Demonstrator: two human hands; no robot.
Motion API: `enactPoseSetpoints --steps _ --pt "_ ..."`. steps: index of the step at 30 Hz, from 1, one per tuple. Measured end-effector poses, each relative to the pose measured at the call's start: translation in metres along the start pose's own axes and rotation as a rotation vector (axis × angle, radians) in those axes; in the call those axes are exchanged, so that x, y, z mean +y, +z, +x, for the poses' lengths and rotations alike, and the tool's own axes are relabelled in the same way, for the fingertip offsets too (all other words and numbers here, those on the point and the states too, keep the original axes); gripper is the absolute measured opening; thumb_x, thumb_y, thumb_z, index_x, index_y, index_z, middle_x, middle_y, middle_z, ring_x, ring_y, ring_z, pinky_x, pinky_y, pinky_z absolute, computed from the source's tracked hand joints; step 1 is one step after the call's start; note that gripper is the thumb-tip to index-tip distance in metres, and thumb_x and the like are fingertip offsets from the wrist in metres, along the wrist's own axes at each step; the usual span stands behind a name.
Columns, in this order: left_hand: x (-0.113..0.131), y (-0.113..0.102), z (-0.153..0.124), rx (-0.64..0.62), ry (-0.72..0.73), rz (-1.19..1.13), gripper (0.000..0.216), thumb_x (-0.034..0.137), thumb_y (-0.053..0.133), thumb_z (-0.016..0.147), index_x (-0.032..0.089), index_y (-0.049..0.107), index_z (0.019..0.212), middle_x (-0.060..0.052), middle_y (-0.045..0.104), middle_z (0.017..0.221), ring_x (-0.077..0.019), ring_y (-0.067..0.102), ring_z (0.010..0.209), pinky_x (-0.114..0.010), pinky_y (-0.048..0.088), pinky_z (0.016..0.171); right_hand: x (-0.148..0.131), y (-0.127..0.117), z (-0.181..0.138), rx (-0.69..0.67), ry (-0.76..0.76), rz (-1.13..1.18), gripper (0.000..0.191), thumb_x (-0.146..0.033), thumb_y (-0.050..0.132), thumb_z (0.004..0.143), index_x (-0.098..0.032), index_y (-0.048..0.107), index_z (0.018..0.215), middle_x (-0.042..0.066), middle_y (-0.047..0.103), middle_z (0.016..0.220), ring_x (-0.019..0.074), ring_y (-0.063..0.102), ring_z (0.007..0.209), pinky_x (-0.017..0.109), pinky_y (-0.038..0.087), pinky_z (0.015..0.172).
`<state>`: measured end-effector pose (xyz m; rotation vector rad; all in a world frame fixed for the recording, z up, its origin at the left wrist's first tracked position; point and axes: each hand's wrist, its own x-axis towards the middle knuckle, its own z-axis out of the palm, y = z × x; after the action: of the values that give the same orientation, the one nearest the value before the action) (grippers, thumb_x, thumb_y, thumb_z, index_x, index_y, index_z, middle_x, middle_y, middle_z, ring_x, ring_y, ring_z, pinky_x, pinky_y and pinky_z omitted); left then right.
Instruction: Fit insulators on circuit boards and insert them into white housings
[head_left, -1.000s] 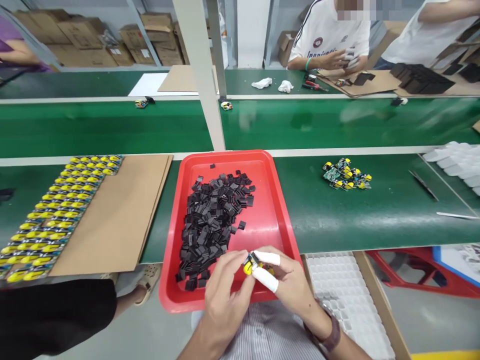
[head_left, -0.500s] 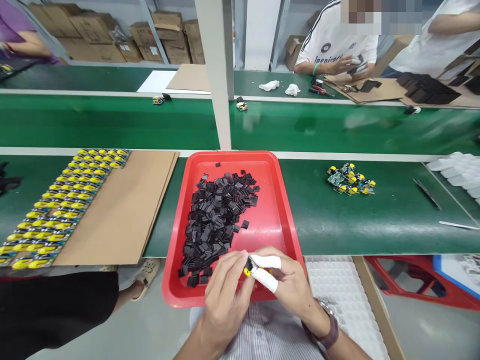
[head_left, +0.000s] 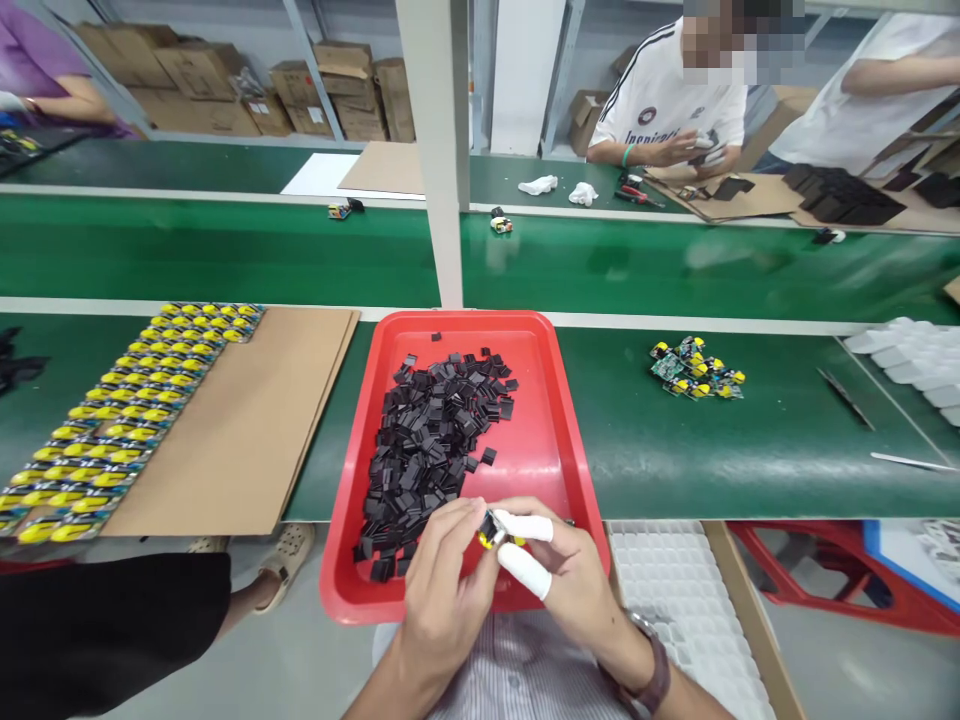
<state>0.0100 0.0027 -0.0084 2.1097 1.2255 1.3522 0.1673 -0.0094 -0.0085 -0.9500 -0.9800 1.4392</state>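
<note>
A small circuit board with yellow parts (head_left: 487, 538) is held between my two hands above the near end of a red tray (head_left: 581, 470). My left hand (head_left: 448, 575) pinches it from the left with thumb and fingers. On the other side, my right hand (head_left: 574, 570) grips it with thumb and index finger, both in white finger covers (head_left: 525, 570). Fingers hide much of the board, and I cannot make out its small details. Many small black square pieces (head_left: 427, 430) lie heaped in the tray's left and middle part.
Cardboard (head_left: 247, 430) at left carries rows of yellow-topped boards (head_left: 127, 400). Several loose boards (head_left: 694, 370) lie at right, near tweezers (head_left: 846, 398). A green conveyor (head_left: 300, 255) runs beyond, behind a post (head_left: 439, 150). Co-workers stand across it; another person's leg shows lower left.
Both hands keep hold of the board, and my right thumb has shifted slightly down from it. Small items on the far conveyor have moved right. The whole view has shifted a little.
</note>
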Motion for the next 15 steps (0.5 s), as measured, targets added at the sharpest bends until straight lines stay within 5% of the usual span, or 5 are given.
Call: enactPoseSetpoints --steps 4,9,12,15 --pt "-0.006 -0.002 -0.002 -0.013 0.044 -0.004 0.060 -0.007 0.070 0.082 0.015 0.061 0.137 -0.012 0.070 0.120 -0.0271 0.067 0.117 -0.042 0.059 0.100 0.003 0.003 0.001 0.046 -0.048 0.058 0.026 -0.015 0.074 0.091 -0.033 0.077 0.111 0.004 0.074 0.118 0.0206 0.073 0.108 0.035 0.061 0.096" --pt "-0.014 0.007 0.009 -0.072 0.158 0.020 0.055 -0.004 0.066 0.088 0.015 0.060 0.139 -0.011 0.070 0.123 -0.0239 0.067 0.118 -0.037 0.058 0.103 -0.004 -0.004 0.009 0.037 -0.220 -0.305 0.036 -0.013 0.078 0.083 -0.029 0.072 0.115 0.005 0.074 0.115 0.0205 0.072 0.103 0.034 0.060 0.093" --pt "-0.021 0.014 0.018 -0.180 0.177 0.129 0.058 0.015 0.067 0.095 0.015 0.050 0.150 -0.014 0.065 0.136 -0.0258 0.065 0.125 -0.039 0.056 0.108 -0.005 -0.050 0.026 0.218 -0.321 -0.633 0.019 -0.024 0.071 0.089 -0.024 0.070 0.108 0.005 0.075 0.106 0.0192 0.073 0.096 0.032 0.060 0.087" --pt "-0.034 0.015 0.020 -0.229 0.167 0.226 0.059 0.031 0.058 0.101 0.015 0.043 0.156 -0.014 0.062 0.145 -0.0269 0.066 0.125 -0.038 0.058 0.104 -0.012 -0.138 0.055 0.502 -0.380 -0.918 0.016 -0.030 0.058 0.096 -0.021 0.070 0.102 0.008 0.073 0.106 0.0214 0.070 0.099 0.038 0.058 0.090"
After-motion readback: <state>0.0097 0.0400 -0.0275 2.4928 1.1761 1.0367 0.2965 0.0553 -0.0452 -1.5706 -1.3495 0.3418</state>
